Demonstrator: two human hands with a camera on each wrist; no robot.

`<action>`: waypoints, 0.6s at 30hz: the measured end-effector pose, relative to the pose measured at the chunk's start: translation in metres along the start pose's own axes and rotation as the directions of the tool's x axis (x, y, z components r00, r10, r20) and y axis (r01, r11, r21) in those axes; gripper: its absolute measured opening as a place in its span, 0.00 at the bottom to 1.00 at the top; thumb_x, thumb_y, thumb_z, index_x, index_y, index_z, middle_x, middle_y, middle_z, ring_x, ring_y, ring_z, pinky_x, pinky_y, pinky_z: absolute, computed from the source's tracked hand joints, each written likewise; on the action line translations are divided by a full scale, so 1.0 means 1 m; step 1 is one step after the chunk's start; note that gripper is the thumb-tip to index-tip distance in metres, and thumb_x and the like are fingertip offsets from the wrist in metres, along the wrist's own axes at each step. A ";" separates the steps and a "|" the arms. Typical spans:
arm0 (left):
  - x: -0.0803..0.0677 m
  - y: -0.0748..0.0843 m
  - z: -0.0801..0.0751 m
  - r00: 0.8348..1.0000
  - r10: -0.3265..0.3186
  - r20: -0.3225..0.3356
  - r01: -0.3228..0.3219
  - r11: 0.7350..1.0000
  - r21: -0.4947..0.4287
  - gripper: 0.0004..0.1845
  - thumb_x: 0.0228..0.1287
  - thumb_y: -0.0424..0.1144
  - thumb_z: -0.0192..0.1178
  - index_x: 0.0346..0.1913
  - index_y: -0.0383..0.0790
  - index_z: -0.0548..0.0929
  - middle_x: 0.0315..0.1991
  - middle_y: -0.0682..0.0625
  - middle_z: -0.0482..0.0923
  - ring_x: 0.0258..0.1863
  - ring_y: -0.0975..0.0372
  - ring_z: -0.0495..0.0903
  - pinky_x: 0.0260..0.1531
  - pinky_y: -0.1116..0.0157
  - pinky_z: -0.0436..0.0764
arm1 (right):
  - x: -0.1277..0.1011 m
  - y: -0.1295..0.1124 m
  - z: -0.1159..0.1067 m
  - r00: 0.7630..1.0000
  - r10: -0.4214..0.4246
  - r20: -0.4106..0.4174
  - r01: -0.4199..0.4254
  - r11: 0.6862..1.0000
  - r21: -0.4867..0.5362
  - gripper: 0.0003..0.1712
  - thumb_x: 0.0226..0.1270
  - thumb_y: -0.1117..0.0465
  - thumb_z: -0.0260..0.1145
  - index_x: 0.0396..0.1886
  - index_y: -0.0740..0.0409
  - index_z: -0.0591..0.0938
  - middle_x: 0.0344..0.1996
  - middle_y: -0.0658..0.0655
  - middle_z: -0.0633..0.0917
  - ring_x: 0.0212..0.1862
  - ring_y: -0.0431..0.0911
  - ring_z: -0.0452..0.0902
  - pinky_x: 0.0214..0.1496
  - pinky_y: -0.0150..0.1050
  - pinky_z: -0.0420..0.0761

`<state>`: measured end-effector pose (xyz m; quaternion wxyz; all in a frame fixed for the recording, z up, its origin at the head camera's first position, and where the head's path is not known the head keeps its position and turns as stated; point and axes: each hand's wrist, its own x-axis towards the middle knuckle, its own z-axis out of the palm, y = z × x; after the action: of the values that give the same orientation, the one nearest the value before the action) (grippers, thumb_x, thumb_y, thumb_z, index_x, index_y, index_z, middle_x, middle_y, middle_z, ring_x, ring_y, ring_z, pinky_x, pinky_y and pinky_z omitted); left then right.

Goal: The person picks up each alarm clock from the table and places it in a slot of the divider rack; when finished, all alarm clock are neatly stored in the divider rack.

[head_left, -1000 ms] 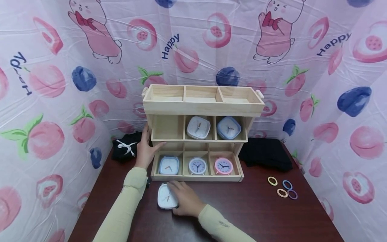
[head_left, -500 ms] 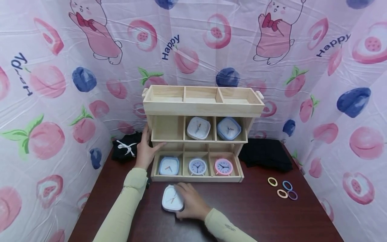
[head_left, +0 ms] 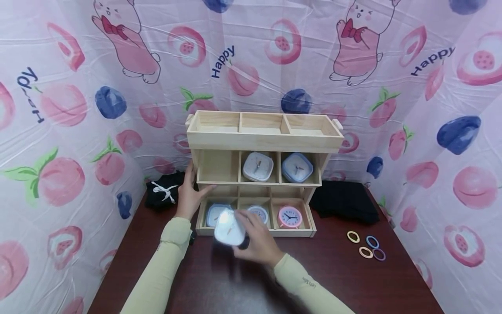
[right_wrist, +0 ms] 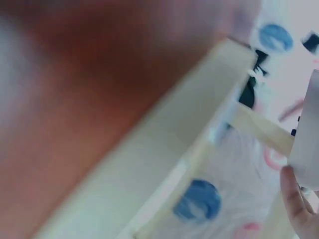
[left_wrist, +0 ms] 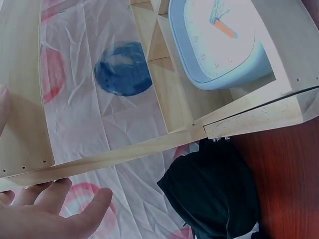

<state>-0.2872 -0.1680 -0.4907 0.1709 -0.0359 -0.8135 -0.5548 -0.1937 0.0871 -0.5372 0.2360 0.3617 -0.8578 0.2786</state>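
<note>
My right hand (head_left: 256,239) grips a white square alarm clock (head_left: 229,229) by its right side, raised off the table before the lower tray; in the right wrist view the clock (right_wrist: 306,139) shows at the right edge. My left hand (head_left: 189,198) rests against the left side of a tiered wooden rack (head_left: 264,141), thumb stretched out. The rack's middle tier has a bare left compartment (head_left: 218,165), then a white clock (head_left: 258,166) and a blue clock (head_left: 297,167). Below are a blue square clock (head_left: 215,213), partly hidden, a round pale clock (head_left: 259,211) and a pink clock (head_left: 290,217).
The rack's top tray (head_left: 262,121) has three compartments with no clocks visible. Black cloth bundles lie left (head_left: 162,192) and right (head_left: 345,200) of the rack. Several coloured rings (head_left: 366,252) lie at the right of the dark table (head_left: 333,279). A printed curtain (head_left: 259,52) surrounds the table.
My right hand has lifted the white alarm clock off the table, moving it slightly right and up toward the rack. The left hand has stayed at the rack's side.
</note>
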 end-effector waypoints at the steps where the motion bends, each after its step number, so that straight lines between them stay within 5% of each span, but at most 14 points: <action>1: 0.000 0.000 0.000 1.000 0.003 -0.001 -0.003 1.000 -0.003 0.62 0.62 0.41 0.80 0.87 0.70 0.47 0.86 0.49 0.55 0.85 0.53 0.59 0.83 0.49 0.64 | 0.008 0.001 -0.004 1.000 -0.009 -0.028 0.009 1.000 -0.002 0.62 0.37 0.51 0.88 0.77 0.61 0.74 0.68 0.60 0.80 0.65 0.54 0.78 0.67 0.53 0.86; 10: 0.000 -0.001 0.000 1.000 0.011 -0.005 -0.011 1.000 -0.004 0.61 0.64 0.33 0.77 0.88 0.62 0.47 0.84 0.43 0.59 0.84 0.50 0.62 0.83 0.48 0.65 | 0.085 0.011 -0.025 0.981 -0.008 -0.195 0.010 1.000 0.009 0.51 0.43 0.51 0.85 0.71 0.56 0.78 0.69 0.63 0.80 0.66 0.58 0.77 0.69 0.56 0.83; 18: 0.000 -0.003 0.000 1.000 0.021 -0.006 -0.020 1.000 0.004 0.60 0.64 0.36 0.78 0.88 0.60 0.47 0.84 0.41 0.60 0.83 0.49 0.63 0.81 0.47 0.67 | 0.141 0.017 -0.020 0.977 0.050 -0.206 -0.060 0.997 -0.041 0.39 0.47 0.49 0.83 0.60 0.55 0.82 0.65 0.63 0.82 0.65 0.60 0.79 0.71 0.57 0.79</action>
<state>-0.2878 -0.1691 -0.4930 0.1792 -0.0421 -0.8136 -0.5515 -0.2907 0.0413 -0.4421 0.3237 0.3015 -0.8449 0.3008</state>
